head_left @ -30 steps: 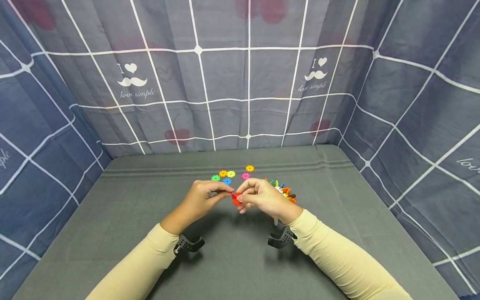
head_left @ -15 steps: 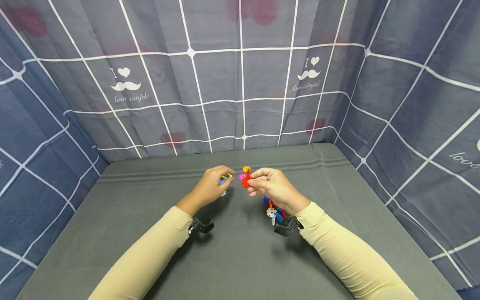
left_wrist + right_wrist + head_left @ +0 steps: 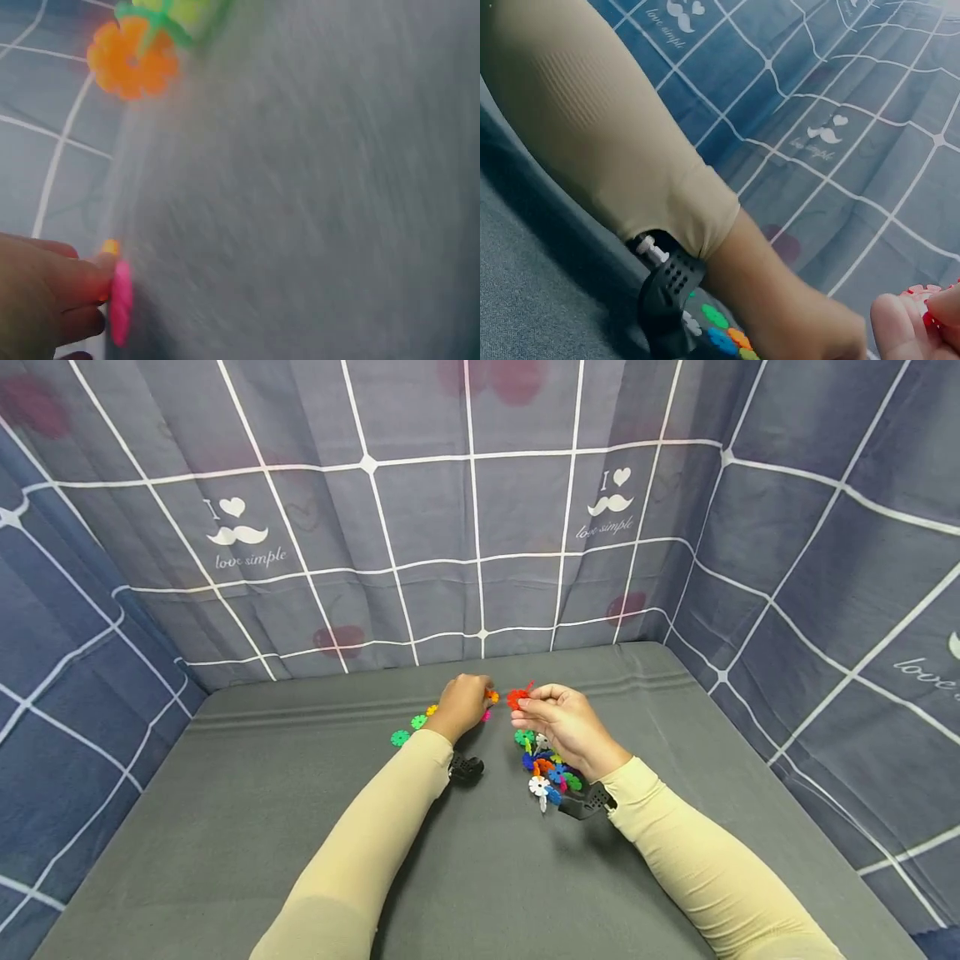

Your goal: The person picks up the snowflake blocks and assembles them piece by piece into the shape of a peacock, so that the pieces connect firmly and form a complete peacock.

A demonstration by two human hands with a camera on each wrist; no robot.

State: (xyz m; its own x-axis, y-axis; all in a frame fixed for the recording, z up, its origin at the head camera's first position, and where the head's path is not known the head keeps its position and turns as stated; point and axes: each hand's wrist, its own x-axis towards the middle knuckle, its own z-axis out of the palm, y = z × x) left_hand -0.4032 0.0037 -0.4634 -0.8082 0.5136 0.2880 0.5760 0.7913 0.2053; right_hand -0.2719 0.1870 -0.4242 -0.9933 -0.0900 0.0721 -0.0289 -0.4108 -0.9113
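My left hand (image 3: 463, 700) is at the far middle of the table, with its fingertips pinching an orange flower-shaped plastic disc (image 3: 492, 697). A pink disc (image 3: 121, 304) stands right beside those fingertips in the left wrist view, and only a bit of it shows in the head view. To the right, my right hand (image 3: 562, 722) holds red notched discs (image 3: 517, 699) between thumb and fingers, above the table. They look joined, one facing forward and one edge-on. The right wrist view shows only a sliver of red (image 3: 930, 319) at those fingers.
Under my right hand and wrist lies a pile of joined, many-coloured discs (image 3: 542, 768). Green discs (image 3: 401, 738) and an orange disc (image 3: 432, 710) lie left of my left hand, partly covered by it. A grid-patterned curtain (image 3: 420, 527) rises behind the grey table (image 3: 247, 793).
My left hand has left the red discs and moved right and away to the orange disc. My right hand has carried the red discs farther away and slightly right, uncovering more of the pile.
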